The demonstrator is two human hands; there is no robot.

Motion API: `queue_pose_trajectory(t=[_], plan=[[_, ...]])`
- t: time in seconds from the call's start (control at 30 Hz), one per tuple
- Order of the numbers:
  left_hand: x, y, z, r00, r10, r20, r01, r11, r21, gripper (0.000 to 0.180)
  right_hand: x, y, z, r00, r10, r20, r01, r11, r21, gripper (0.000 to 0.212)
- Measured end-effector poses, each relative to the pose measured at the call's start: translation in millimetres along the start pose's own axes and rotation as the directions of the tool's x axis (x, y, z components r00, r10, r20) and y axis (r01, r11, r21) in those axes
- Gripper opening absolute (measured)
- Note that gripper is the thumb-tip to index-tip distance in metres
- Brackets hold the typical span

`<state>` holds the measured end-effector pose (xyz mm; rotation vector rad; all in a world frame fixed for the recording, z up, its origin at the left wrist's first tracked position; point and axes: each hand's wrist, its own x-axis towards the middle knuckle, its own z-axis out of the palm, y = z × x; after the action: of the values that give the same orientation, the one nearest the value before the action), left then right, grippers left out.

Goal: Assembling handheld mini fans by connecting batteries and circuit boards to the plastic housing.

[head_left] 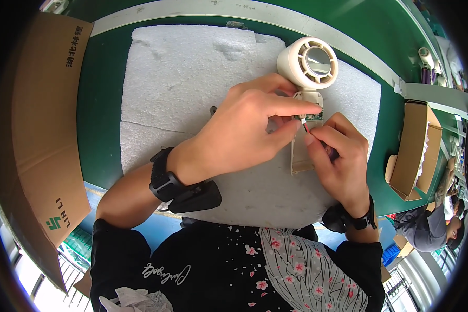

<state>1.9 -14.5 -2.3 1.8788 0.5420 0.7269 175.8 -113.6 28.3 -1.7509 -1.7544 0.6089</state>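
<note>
A cream handheld fan (286, 65) lies on the foam sheet, its round head pointing away from me and its handle casing (299, 162) opened up. Inside the neck end of the handle shows a small green circuit board (313, 117). My left hand (249, 122) grips the fan below its head, index finger stretched across the board and thumb beside a small white plug. From that plug runs a thin red and black wire (306, 127), pinched between the thumb and index finger of my right hand (340, 156). Whether the plug is seated in the board cannot be made out.
White foam sheets (192, 67) cover the green bench (101, 104). At left stands a large cardboard box (47, 119); a smaller open carton (411, 148) sits at right. More fans (426, 65) stand at far right, and a co-worker (431, 229) is beyond.
</note>
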Motion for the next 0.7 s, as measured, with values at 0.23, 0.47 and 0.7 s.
queue_pose_trajectory(t=[0.23, 0.47, 0.7], plan=[[0.3, -1.5, -1.7, 1.000, 0.016, 0.008, -0.016, 1.000, 0.017, 0.037, 0.2, 2.2, 0.8, 1.000, 0.006, -0.006, -0.006, 0.999, 0.035, 0.007], [0.2, -2.6, -0.9, 1.000, 0.022, 0.005, -0.022, 1.000, 0.020, 0.037, -0.3, -2.9, 6.9, 0.991, -0.111, -0.081, 0.103, 0.990, -0.099, 0.007], [0.4, -0.8, -2.1, 0.999, 0.034, 0.008, -0.034, 0.999, 0.014, 0.037, 0.3, -0.4, 8.4, 0.986, -0.138, -0.093, 0.129, 0.987, -0.097, 0.006]])
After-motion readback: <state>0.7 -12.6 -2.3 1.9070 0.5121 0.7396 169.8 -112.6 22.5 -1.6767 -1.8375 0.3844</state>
